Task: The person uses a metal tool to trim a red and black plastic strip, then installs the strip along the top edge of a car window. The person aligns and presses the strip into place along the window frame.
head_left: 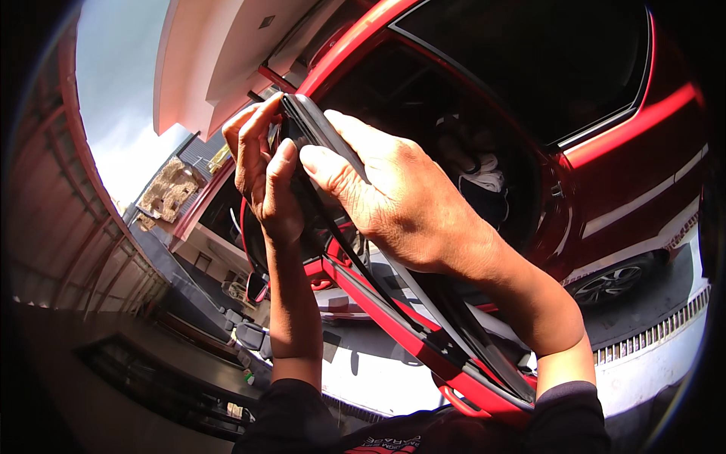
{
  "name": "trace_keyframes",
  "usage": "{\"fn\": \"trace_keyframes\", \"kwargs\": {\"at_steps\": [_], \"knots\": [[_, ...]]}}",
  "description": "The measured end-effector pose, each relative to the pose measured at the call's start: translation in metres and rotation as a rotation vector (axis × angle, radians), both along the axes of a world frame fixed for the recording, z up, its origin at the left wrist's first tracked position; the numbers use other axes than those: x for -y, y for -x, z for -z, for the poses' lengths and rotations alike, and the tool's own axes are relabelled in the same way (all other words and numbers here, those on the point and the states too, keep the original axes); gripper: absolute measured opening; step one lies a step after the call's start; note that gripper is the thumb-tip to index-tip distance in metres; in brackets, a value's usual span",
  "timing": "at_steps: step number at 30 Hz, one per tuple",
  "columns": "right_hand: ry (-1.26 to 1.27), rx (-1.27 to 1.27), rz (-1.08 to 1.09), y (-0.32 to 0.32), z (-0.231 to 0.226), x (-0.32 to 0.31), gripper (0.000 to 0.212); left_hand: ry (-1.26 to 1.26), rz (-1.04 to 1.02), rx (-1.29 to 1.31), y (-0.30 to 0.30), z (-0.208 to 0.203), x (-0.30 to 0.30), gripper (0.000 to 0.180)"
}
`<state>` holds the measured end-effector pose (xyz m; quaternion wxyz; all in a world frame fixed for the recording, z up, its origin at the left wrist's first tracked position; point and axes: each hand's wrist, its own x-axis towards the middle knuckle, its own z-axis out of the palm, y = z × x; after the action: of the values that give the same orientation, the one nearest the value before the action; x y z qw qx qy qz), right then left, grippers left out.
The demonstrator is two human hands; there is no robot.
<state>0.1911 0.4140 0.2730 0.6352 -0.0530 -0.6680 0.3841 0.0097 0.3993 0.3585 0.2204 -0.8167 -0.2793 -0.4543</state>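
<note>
My left hand [261, 170] grips the top corner of an open red car door's window frame [378, 310], fingers curled over the black rubber seal strip [314, 125] and thumb pressed on its inner face. My right hand [393, 197] lies over the same black strip just to the right, thumb and fingers pinching it against the frame edge. The black strip runs down along the frame toward the lower right. Both my forearms rise from the lower edge in dark sleeves.
The red car body [628, 166] with its open cabin and dark rear window fills the right side. A rear wheel [609, 284] stands on dark pavement beside a drain grate [658, 333]. A building overhang [219, 53] and bright sky are at upper left.
</note>
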Motion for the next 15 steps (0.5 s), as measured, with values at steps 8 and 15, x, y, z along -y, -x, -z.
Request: {"fn": "trace_keyframes", "kwargs": {"at_steps": [8, 15], "knots": [[-0.165, 0.187, 0.358, 0.001, -0.009, 0.003, 0.030, -0.071, -0.050, 0.036, -0.004, 0.008, 0.000, 0.051], [-0.096, 0.186, 0.384, 0.000, -0.010, 0.008, 0.036, -0.076, -0.022, 0.007, 0.002, 0.004, -0.002, 0.048]]}}
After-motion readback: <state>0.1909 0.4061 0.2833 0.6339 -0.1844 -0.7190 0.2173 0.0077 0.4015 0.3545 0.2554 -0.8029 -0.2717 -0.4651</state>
